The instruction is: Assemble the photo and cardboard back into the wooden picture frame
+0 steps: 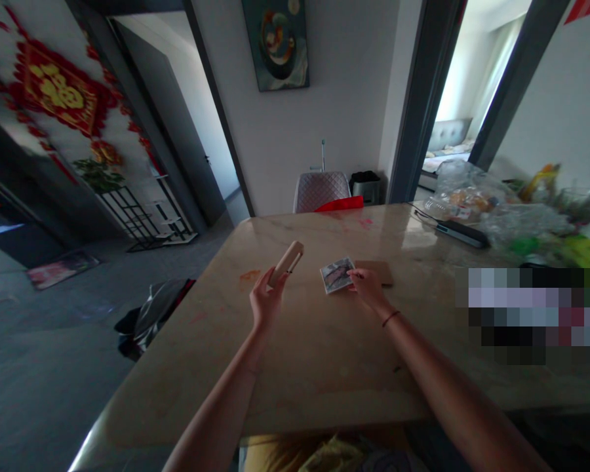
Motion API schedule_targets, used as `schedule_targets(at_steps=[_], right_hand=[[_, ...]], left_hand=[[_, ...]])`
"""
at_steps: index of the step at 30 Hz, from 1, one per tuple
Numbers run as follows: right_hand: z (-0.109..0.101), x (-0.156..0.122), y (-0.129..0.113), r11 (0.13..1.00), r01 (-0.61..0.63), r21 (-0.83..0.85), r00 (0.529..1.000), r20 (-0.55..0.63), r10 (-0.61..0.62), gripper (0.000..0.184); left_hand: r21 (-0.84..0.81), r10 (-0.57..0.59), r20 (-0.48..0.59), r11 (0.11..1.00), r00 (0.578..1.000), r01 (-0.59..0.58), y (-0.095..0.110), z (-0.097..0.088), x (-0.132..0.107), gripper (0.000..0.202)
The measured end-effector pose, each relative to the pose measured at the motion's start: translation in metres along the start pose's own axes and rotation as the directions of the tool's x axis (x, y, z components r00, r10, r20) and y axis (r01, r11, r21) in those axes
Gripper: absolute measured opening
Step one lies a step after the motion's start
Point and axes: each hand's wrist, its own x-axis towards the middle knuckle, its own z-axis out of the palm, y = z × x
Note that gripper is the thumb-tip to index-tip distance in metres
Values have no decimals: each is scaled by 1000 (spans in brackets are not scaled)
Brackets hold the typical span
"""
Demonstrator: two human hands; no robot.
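My left hand [267,296] is closed around a beige stapler [286,263], lifted over the table and tilted up to the right. In my right hand [368,286] is a small printed picture card [336,275], pinched at its right edge. The card has a pale border and a dark image whose details I cannot make out. Just behind my right hand, a flat brown piece of cardboard [381,271] lies on the table, partly hidden by the hand.
The stone-topped table [324,360] has a long dark device [462,233] with a cable at the right. Behind it are clear plastic bags [472,190]. A quilted chair [322,189] stands at the far edge, a red item [341,204] before it. Dark bundled cloth [160,311] lies left of the table.
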Motion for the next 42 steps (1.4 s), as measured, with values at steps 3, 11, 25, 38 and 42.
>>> schedule_targets(at_steps=[3, 11, 25, 38, 42], right_hand=[[0, -1, 2, 997, 13, -70, 999, -34, -15, 24], [-4, -10, -1, 821, 205, -533, 965, -28, -260, 28], [-31, -5, -9, 396, 103, -912, 968, 0, -252, 38], [-38, -1, -10, 322, -20, -947, 985, -73, -154, 35], [-37, -2, -14, 350, -34, -936, 967, -120, -227, 32]], left_hand=[[1, -16, 0, 1000, 1000, 16, 1, 0, 0, 47], [-26, -36, -1, 999, 999, 36, 0, 0, 0, 48], [55, 3, 35, 998, 999, -5, 5, -1, -3, 45], [17, -59, 14, 998, 998, 59, 7, -3, -2, 49], [8, -54, 25, 999, 998, 54, 7, -3, -2, 49]])
